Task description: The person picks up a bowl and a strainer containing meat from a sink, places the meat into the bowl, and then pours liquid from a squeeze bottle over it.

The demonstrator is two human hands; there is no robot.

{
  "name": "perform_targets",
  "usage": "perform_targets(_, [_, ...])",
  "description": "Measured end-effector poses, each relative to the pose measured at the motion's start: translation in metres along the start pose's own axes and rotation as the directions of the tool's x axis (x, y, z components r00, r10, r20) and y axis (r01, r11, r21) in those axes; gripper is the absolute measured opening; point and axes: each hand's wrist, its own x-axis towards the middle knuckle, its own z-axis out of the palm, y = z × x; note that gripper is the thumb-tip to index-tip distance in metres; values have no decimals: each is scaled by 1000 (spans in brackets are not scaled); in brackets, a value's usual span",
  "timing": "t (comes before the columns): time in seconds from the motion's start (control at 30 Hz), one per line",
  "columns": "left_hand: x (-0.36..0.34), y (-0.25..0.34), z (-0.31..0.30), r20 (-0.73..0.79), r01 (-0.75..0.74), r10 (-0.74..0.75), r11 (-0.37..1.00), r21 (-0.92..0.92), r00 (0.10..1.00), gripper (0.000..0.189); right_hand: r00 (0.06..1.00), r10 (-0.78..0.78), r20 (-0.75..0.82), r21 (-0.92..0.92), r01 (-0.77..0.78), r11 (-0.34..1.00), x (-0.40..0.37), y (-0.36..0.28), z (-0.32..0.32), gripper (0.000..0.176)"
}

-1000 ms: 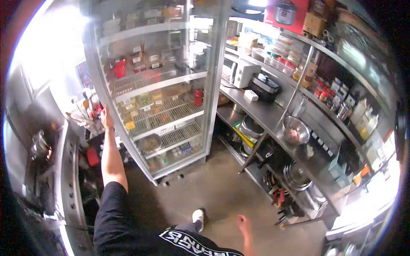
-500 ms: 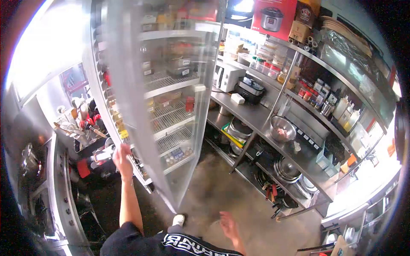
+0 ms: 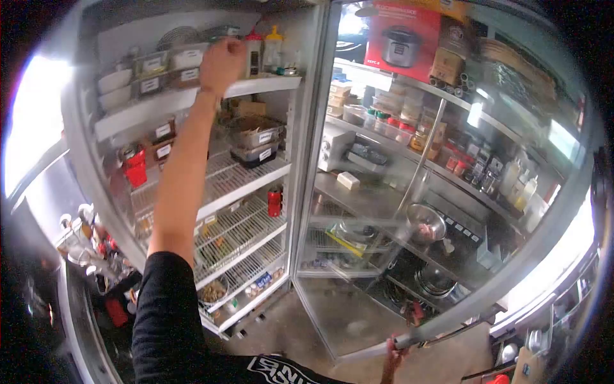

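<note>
My left hand (image 3: pixel 224 63) is raised at the top shelf (image 3: pixel 147 107) of a tall fridge. Its fingers are curled, and whatever they may hold is hidden. Just right of it stand a red-capped bottle (image 3: pixel 253 56) and a yellow-capped bottle (image 3: pixel 274 50). To its left are labelled containers (image 3: pixel 187 59) and stacked white bowls (image 3: pixel 115 91). Low on the right, my right hand (image 3: pixel 395 352) is closed on the edge of the glass fridge door (image 3: pixel 358 301), which stands wide open.
Lower fridge shelves hold black labelled tubs (image 3: pixel 256 153), a red can (image 3: pixel 274 201) and a red container (image 3: pixel 135 168). Through the door glass I see a steel counter with a metal bowl (image 3: pixel 426 224). Utensils (image 3: pixel 83 243) stand at the left.
The fridge door has swung open to the right. My left hand has left the door side and risen to the top shelf. My right hand has moved onto the door edge.
</note>
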Motion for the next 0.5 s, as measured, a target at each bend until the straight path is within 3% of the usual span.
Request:
perform_targets(0.07, [66, -33, 53, 183, 27, -52, 990, 137, 982, 44, 997, -71, -20, 40, 72, 997, 4, 30, -22, 44])
perform_targets(0.1, [77, -35, 65, 189, 16, -40, 992, 124, 981, 44, 997, -73, -37, 40, 75, 996, -1, 47, -28, 44])
perform_targets(0.13, [88, -35, 75, 284, 106, -169, 969, 223, 944, 48, 974, -173, -147, -399, 102, 911, -5, 65, -32, 44])
perform_targets(0.17, [97, -35, 85, 361, 181, -301, 926, 330, 882, 52, 932, -302, -202, -760, 45, 648, -11, 86, -43, 45])
perform_targets(0.2, [108, -41, 99, 404, 171, -329, 909, 379, 853, 52, 919, -90, -384, -662, -206, 720, -12, 106, -81, 32])
perform_targets(0.23, [118, -50, 111, 429, 151, -333, 902, 405, 840, 53, 913, -94, -398, -659, -213, 721, -21, 130, -110, 32])
perform_targets(0.3, [128, -62, 131, 469, 117, -333, 895, 431, 818, 53, 972, 17, -233, -548, -146, 824, -34, 144, -128, 34])
perform_targets(0.5, [143, -84, 161, 525, 32, -279, 902, 431, 804, 56, 956, 181, -231, -778, -293, 555, -36, 53, -50, 37])
